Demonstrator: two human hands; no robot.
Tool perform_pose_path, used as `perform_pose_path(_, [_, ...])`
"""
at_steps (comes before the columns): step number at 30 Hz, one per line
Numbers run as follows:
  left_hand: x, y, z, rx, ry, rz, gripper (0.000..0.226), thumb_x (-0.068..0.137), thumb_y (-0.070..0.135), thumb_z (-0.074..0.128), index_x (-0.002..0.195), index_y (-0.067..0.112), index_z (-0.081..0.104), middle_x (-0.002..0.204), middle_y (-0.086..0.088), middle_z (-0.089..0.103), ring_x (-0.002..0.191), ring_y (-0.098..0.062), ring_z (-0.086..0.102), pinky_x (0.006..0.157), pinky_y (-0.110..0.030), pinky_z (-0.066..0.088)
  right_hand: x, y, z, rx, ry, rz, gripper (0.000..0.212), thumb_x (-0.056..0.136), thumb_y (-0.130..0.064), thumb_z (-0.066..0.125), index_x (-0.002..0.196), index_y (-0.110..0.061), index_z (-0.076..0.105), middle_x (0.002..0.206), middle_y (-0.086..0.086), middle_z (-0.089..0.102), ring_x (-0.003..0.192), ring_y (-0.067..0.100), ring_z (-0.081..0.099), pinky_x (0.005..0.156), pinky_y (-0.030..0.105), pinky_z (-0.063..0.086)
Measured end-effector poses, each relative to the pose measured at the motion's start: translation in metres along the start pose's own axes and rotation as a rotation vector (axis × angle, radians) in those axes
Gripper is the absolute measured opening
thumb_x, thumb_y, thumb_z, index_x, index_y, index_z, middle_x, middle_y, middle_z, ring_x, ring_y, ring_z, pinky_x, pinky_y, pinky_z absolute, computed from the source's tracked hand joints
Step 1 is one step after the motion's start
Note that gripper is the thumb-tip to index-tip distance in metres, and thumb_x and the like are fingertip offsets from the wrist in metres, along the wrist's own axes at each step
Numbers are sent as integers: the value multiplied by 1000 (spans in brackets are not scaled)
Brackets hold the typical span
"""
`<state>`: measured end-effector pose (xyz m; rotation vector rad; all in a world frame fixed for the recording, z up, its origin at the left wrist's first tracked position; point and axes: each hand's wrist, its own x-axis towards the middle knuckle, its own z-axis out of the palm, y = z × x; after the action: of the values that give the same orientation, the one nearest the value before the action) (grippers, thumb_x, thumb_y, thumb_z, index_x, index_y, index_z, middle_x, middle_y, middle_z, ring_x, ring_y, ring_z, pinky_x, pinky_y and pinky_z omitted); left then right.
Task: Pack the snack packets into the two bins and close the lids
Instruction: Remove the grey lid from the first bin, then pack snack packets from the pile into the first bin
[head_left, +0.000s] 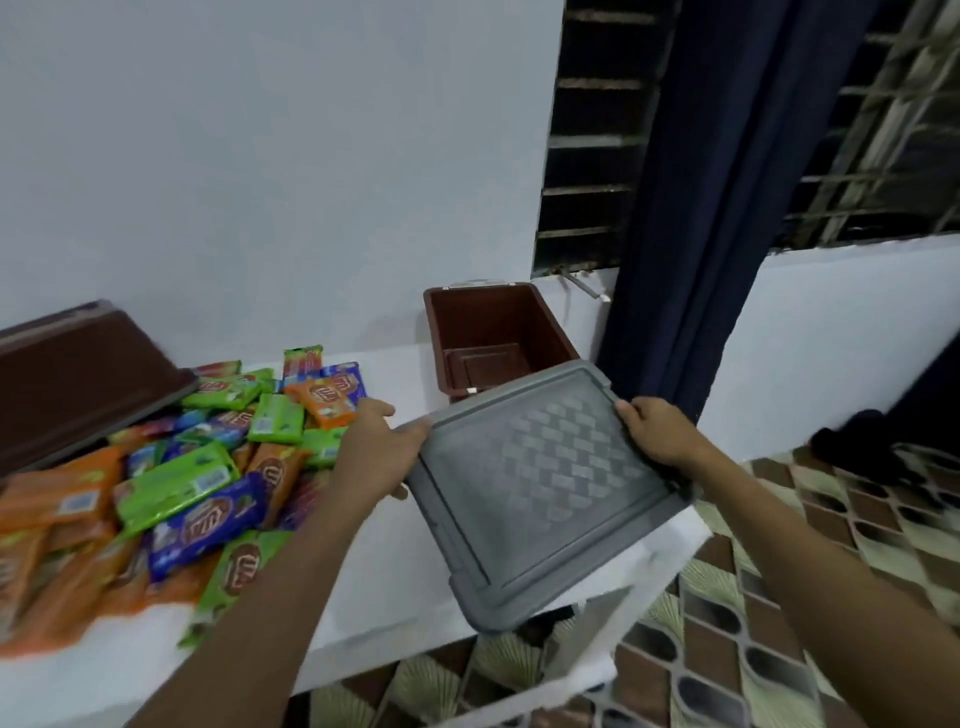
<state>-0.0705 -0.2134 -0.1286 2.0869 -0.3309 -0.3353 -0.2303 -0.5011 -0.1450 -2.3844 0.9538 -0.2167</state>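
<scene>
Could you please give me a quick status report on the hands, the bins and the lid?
Left hand and right hand grip grey lid. Brown bin open, empty. Packets piled on table, unpacked.

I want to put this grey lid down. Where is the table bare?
Bare white table shows between the snack packets and the grey lid, held by the left hand and right hand. Another strip lies left of the open brown bin. The left side is crowded.
</scene>
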Motion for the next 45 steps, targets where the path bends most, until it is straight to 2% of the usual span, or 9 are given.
perform_pose_path(5, [-14,-44,27,-163,54,-59,38,82,32,63,110,14,43,98,-10,60,94,-32,63,81,-47,56,-41,16,42,25,122,147,47,103,-36,30,106,3,55,115,29,62,107,42,58,86,40,43])
perform_pose_path(14, [-23,-60,35,-66,142,106,22,94,24,59,109,11,51,81,-4,61,78,-26,60,65,-29,39,-66,27,75,-77,216,156,40,103,-32,31,87,-2,54,99,26,67,89,37,62,76,37,44])
perform_pose_path(20, [22,-57,66,183,-43,87,26,88,17,57,108,-1,57,104,-20,64,102,-37,60,77,-33,44,-43,34,67,-438,172,147,32,100,-17,36,117,-1,58,118,21,59,109,37,56,88,40,48])
perform_pose_path(28, [20,-65,87,451,-53,228,31,94,26,49,109,6,66,103,-18,60,97,-36,63,80,-39,52,-21,29,67,-530,208,107,31,94,-6,44,123,-7,56,123,15,54,110,31,55,90,38,48])
perform_pose_path(31, [19,-60,57,357,21,186,32,92,25,55,117,9,65,112,-12,63,104,-28,62,86,-31,48,-27,-25,90,-350,96,-141,15,90,-13,52,97,-7,64,100,12,68,84,24,64,71,28,46])
perform_pose_path(34, [22,-54,-11,304,176,163,21,90,19,57,104,8,68,95,-7,66,87,-22,61,70,-26,42,-32,-111,128,-74,-140,-320,9,85,-12,57,77,-10,61,82,15,68,72,24,61,65,29,44])
perform_pose_path(39, [36,-62,-149,327,391,41,15,86,18,57,88,9,69,77,-6,65,77,-24,60,66,-29,44,-22,-262,177,126,-225,-594,9,85,-12,58,77,-8,59,64,2,53,57,13,47,56,25,36])
perform_pose_path(42, [46,-91,-225,291,569,-49,20,86,18,59,96,10,74,97,-9,74,96,-26,67,84,-29,49,-19,-345,206,160,-241,-696,15,87,-13,56,78,-2,61,67,9,57,54,14,45,51,24,32])
perform_pose_path(45, [55,-121,-290,246,759,-108,22,86,20,55,96,10,73,103,-9,73,104,-28,64,89,-29,46,-15,-412,235,219,-232,-694,10,86,-14,59,82,-7,64,75,7,61,71,20,55,66,24,40])
